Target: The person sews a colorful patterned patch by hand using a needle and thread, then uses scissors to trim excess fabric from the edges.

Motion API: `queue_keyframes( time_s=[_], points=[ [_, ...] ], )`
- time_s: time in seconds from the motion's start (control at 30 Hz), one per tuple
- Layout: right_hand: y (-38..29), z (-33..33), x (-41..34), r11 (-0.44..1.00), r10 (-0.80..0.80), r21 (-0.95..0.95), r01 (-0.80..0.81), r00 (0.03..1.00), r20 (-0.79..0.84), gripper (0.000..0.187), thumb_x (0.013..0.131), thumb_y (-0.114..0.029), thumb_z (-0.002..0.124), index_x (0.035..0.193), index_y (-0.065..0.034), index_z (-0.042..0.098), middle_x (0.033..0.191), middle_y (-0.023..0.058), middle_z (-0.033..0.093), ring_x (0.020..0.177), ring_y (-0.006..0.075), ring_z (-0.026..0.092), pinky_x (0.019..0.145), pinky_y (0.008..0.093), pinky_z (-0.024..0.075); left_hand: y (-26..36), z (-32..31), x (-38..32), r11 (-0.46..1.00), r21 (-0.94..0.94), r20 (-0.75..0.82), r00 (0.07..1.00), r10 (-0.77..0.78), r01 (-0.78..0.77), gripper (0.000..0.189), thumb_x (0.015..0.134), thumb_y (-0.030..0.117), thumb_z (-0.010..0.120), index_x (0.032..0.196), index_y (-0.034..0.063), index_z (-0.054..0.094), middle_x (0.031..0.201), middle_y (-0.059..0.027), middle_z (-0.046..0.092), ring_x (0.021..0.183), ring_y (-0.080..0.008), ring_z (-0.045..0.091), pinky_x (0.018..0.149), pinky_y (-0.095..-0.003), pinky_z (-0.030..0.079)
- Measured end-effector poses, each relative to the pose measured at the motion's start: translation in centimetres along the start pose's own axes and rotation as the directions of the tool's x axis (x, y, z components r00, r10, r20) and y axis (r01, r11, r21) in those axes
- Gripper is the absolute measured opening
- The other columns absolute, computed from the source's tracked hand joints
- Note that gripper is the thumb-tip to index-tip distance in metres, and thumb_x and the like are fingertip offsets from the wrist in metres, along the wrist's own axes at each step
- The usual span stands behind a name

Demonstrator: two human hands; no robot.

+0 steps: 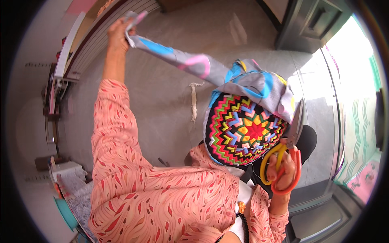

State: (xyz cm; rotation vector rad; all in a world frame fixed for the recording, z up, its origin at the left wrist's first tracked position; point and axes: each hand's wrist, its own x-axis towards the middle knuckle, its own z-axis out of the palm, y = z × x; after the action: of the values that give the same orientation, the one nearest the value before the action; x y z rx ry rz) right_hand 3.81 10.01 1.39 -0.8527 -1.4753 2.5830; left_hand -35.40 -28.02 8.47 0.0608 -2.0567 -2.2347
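Note:
My left hand (118,35), stretched out to the upper left, grips one end of a grey cloth (194,62) printed with blue, pink and yellow rings. Pulled out in a long band, the cloth slopes down to a round patchwork piece, perhaps a cushion (255,127), where it bunches over the far side. Zigzags and a red-and-yellow star in folded fabric cover the cushion's face, which lies by my lap. In my right hand (287,170) are scissors (295,129) with orange and yellow handles, blades together and pointing away beside the cushion's right edge. Loose white thread (255,171) trails below it.
A frayed whitish scrap (194,101) lies on the grey floor (158,121). Dark panelled doors (316,21) flank a bright doorway on the right. To the left are a slatted cabinet (97,36) and a teal round object (64,214) beside a patterned cloth surface.

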Motion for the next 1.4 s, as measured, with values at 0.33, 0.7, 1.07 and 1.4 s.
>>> queue_keyframes(
  time_s=[0.33, 0.7, 1.07, 1.4],
  points=[
    [0.1, -2.6, 0.4, 0.998, -0.067, -0.013, 0.067, 0.998, -0.008, 0.047, 0.092, -0.033, 0.037, 0.128, -0.0032, 0.035, 0.067, 0.0089, 0.051, 0.032, 0.0080, 0.034, 0.030, 0.0202, 0.0262, 20.1, -24.6, -6.2, 0.724, 0.330, -0.591, 0.466, 0.659, -0.605, 0.018, 0.075, -0.014, 0.051, 0.091, -0.0125, 0.042, 0.076, -0.0286, 0.057, 0.055, -0.0312, 0.060, 0.042, -0.0349, 0.049],
    [-2.4, -6.5, 1.8, 0.927, -0.280, -0.315, 0.203, 0.934, -0.221, 0.041, 0.093, -0.027, 0.036, 0.127, -0.0033, 0.039, 0.069, 0.0046, 0.053, 0.036, 0.0050, 0.031, 0.033, 0.0176, 0.0255, 15.8, -34.3, -16.9, 0.786, 0.358, -0.738, 0.363, 0.569, -0.505, 0.010, 0.080, -0.005, 0.052, 0.087, -0.0098, 0.057, 0.077, -0.0215, 0.061, 0.062, -0.0277, 0.063, 0.054, -0.0343, 0.054],
    [11.2, -33.2, 3.7, 0.996, -0.076, -0.082, 0.020, 0.632, -0.771, 0.028, 0.087, -0.030, 0.056, 0.107, -0.0117, 0.050, 0.056, 0.0028, 0.050, 0.043, 0.0139, 0.048, 0.038, 0.0256, 0.0381, -10.9, -16.9, -18.9, 0.596, 0.666, -0.336, 0.894, -0.296, 0.448, 0.030, 0.083, 0.030, 0.059, 0.105, 0.0103, 0.059, 0.096, -0.0035, 0.062, 0.086, -0.0127, 0.059, 0.069, -0.0275, 0.045],
    [36.0, -36.9, -1.6, 0.668, -0.258, -0.512, -0.541, 0.477, -0.840, 0.047, 0.075, -0.036, 0.058, 0.080, 0.0106, 0.062, 0.074, 0.0231, 0.063, 0.065, 0.0333, 0.058, 0.062, 0.0435, 0.0441, -13.9, 8.2, -25.1, 0.783, 0.221, 0.472, 0.638, -0.608, 0.582, 0.059, 0.081, 0.042, 0.063, 0.119, -0.0010, 0.047, 0.113, -0.0079, 0.057, 0.102, -0.0156, 0.056, 0.084, -0.0299, 0.046]
  ],
)
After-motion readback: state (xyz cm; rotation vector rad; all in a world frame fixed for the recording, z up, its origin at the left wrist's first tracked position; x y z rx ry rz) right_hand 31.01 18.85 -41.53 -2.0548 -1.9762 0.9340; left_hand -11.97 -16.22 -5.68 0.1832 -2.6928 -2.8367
